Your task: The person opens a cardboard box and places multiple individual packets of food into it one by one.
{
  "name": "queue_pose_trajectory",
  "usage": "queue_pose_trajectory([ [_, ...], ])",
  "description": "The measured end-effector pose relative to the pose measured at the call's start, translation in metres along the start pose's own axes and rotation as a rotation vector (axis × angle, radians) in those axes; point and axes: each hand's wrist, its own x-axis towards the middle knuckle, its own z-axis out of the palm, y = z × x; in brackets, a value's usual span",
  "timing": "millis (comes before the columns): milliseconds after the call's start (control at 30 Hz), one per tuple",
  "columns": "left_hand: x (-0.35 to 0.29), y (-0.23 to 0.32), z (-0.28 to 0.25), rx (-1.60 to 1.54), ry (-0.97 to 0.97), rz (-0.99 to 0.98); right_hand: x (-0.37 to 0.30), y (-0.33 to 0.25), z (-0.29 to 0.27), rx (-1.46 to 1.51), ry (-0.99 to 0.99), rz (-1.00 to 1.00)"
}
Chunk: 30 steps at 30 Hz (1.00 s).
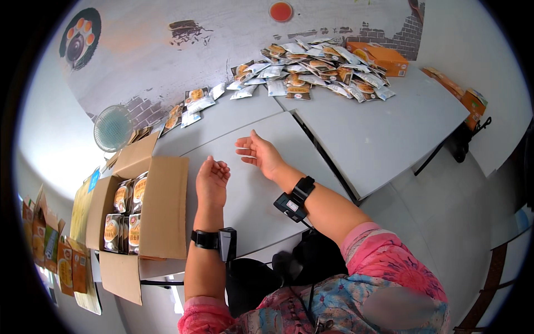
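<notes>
My left hand hovers over the grey table, thumb raised and fingers loosely curled, with nothing in it. To its right and a little farther off, my right hand is held palm inward with the fingers apart, also holding nothing. The hands do not touch each other. Nearest to my left hand is an open cardboard box on the left, its flaps folded outward. Several flat packets with dark and orange print stand upright in rows inside it.
A large heap of sachets lies along the back wall, with an orange carton behind its right end. Smaller groups of sachets trail left. A round greenish fan stands behind the box. A dark gap separates the tables.
</notes>
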Motion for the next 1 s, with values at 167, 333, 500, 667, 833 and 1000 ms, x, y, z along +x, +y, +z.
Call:
queue_pose_trajectory([
  [167, 0.012, -0.030, 0.002, 0.139, -0.032, 0.032, 0.002, 0.001, -0.003, 0.023, 0.054, -0.015],
  [333, 0.010, -0.038, -0.009, 0.324, -0.111, -0.025, 0.008, 0.006, -0.011, 0.025, 0.110, -0.023],
  [500, 0.012, -0.045, -0.010, 0.469, -0.249, 0.011, 0.017, 0.011, -0.029, 0.059, 0.284, -0.006],
  [667, 0.014, -0.046, -0.016, 0.480, -0.234, 0.011, 0.046, -0.015, -0.030, 0.073, 0.258, 0.027],
  [833, 0.017, -0.048, -0.014, 0.536, -0.214, 0.026, 0.102, -0.058, -0.092, -0.062, 0.305, 0.086],
  [1000, 0.028, -0.061, -0.029, 0.557, -0.225, 0.118, 0.136, -0.080, -0.201, 0.003, 0.378, -0.029],
])
